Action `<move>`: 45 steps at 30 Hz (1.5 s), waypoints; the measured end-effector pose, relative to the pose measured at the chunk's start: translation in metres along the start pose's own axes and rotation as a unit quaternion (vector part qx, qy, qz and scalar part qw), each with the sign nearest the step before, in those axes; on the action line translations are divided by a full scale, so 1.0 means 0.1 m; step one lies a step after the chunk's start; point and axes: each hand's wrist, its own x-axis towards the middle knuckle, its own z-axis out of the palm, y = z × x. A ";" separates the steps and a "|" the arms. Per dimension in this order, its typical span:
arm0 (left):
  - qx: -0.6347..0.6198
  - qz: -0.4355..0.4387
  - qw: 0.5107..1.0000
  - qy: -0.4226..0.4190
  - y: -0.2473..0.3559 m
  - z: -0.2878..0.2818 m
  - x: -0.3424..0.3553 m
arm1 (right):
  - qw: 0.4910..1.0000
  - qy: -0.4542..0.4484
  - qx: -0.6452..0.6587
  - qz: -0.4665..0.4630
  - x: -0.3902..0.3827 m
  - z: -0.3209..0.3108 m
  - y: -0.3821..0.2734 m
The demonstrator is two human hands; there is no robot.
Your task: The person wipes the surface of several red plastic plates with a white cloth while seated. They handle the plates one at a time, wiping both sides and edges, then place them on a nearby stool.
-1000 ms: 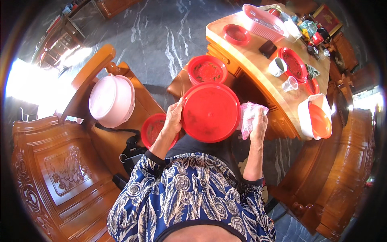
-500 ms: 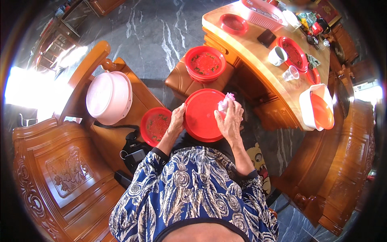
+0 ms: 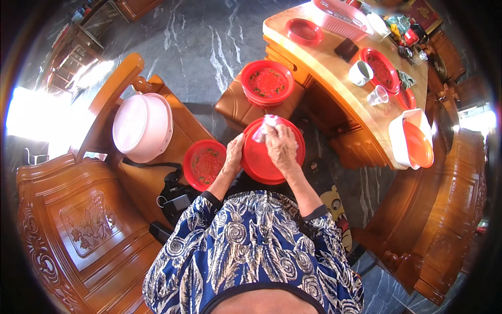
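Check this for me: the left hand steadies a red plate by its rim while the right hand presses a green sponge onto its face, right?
Not quite. The head view shows the right hand pressing a crumpled white-and-pink cloth, not a green sponge, onto the face of the red plate. The rest holds: the left hand steadies that plate by its rim.

The plate (image 3: pixel 272 157) under the hands is plain red; the cloth (image 3: pixel 263 129) on it is pale pink and white. The sleeves (image 3: pixel 209 230) are blue with white swirls and paisley. The bowl (image 3: pixel 205 163) to the left is red with green and yellow specks — so is the stack of bowls (image 3: pixel 267 83) on the brown stool (image 3: pixel 235 102). The basin (image 3: pixel 142 126) is pale pink. The table (image 3: pixel 334 78) is honey-coloured wood; the floor (image 3: pixel 198 42) is dark grey marble with white veins.
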 end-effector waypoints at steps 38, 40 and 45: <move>-0.036 -0.014 0.999 -0.006 0.04 0.03 0.02 | 0.994 -0.021 0.094 -0.046 -0.14 -0.02 -0.24; -0.038 -0.011 0.999 -0.019 0.16 0.12 -0.03 | 0.985 -0.048 0.137 -0.089 -0.32 -0.08 -0.30; -0.054 -0.018 0.998 0.016 0.05 0.04 0.03 | 0.974 -0.099 0.154 -0.136 -0.58 -0.25 -0.29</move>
